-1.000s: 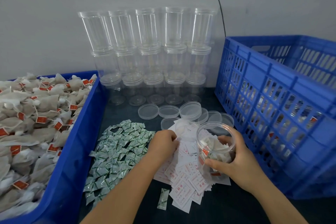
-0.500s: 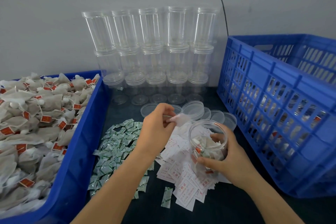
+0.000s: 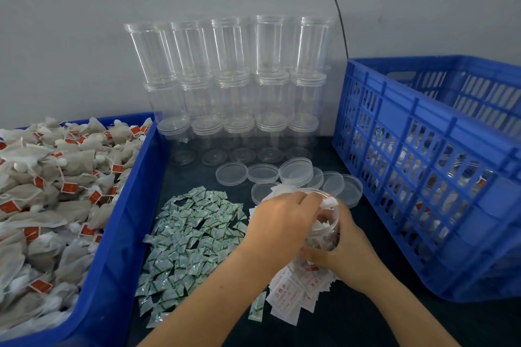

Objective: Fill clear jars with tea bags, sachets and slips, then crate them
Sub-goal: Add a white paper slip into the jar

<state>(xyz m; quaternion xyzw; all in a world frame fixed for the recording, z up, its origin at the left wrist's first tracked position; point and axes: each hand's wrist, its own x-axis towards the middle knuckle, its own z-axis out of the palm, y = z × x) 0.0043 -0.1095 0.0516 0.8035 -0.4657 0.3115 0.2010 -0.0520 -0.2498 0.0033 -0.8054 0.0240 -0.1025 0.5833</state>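
Blue crate [image 3: 439,177], right of desk [image 3: 366,324]. Tea bags [image 3: 50,183] in left bin [image 3: 118,234]. Sachets [image 3: 191,239] heaped centre. Jar [image 3: 324,229]: gripped by right hand [image 3: 348,251]; left hand [image 3: 282,220] over its mouth, apparently pinching 1 slip [image 3: 329,202].

Blue crate [image 3: 423,132]; green-white sachets [image 3: 194,236]; red-tagged tea bags [image 3: 56,177]; clear jars [image 3: 225,65].

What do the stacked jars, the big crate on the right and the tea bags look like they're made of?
Jars: clear glossy plastic, probably; you see the wall through them. Crate: blue moulded plastic with slotted sides. Tea bags: pale mesh or filter paper, matte, with strings and red tags.
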